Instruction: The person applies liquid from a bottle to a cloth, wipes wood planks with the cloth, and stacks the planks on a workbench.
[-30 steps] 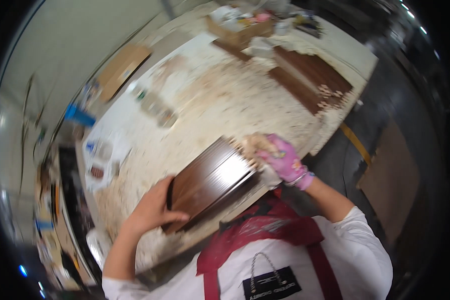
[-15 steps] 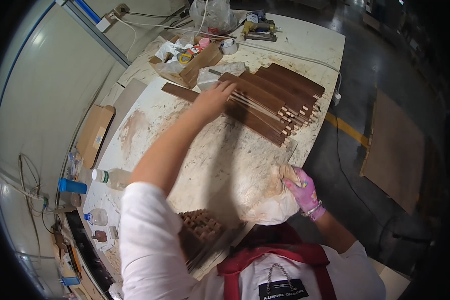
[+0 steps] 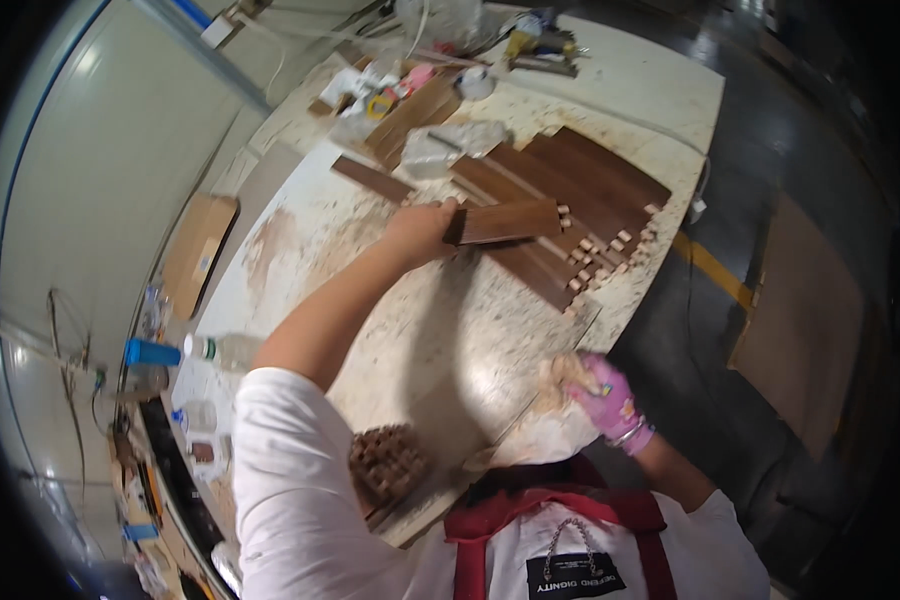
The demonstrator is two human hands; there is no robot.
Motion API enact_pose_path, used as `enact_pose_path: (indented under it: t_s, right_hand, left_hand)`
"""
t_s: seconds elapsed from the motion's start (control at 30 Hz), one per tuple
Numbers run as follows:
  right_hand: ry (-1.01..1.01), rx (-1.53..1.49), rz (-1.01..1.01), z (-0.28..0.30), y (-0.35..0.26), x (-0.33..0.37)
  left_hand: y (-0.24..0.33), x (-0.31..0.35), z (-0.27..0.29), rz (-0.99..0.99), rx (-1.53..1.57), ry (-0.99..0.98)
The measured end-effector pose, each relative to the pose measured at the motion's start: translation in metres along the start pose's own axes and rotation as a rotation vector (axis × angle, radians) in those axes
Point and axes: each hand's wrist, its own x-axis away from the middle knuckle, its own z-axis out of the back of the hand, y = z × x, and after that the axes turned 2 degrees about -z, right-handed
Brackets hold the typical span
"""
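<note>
In the head view, a brown board is held near the upper centre of the frame, one end closed in the left hand. Its pegged end is pointed right, across the fanned pile of boards. In the right hand, gloved in pink, a crumpled beige cloth is gripped at right of centre; how tightly cannot be told.

Because the board is gripped at one end only, its far end could be tipped down; the pegs might then be caught on the pile and boards be pushed askew. Boards near the table's right edge could also be nudged outward.

At the upper centre, the pile is bordered by a plastic-wrapped block and a cardboard box, by which leftward room is limited. A nailing tool is seen beyond. At lower centre-left, a peg-ended stack is partly hidden by the white sleeve; a bottle is placed at left.
</note>
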Motion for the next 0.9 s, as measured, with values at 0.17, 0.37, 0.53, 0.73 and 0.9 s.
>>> enact_pose_path:
  t_s: [0.17, 0.37, 0.53, 0.73, 0.9]
  right_hand:
    - [-0.047, 0.064, 0.019, -0.008, -0.044, -0.028]
    - [-0.252, 0.213, 0.326, -0.083, -0.097, -0.083]
    - [-0.354, 0.408, 0.571, -0.147, -0.119, -0.125]
    - [-0.892, 0.585, 0.690, -0.268, -0.162, -0.131]
    - [-1.242, 0.821, 1.135, -0.370, -0.117, -0.098]
  left_hand:
    - [-0.032, 0.151, -0.058, 0.350, 0.393, -0.173]
    - [-0.050, 0.270, -0.137, 0.490, 0.457, 0.041]
    - [-0.060, 0.358, -0.172, 0.492, 0.473, 0.119]
    - [-0.066, 0.406, -0.195, 0.485, 0.629, 0.195]
    - [-0.071, 0.380, -0.194, 0.470, 0.777, 0.278]
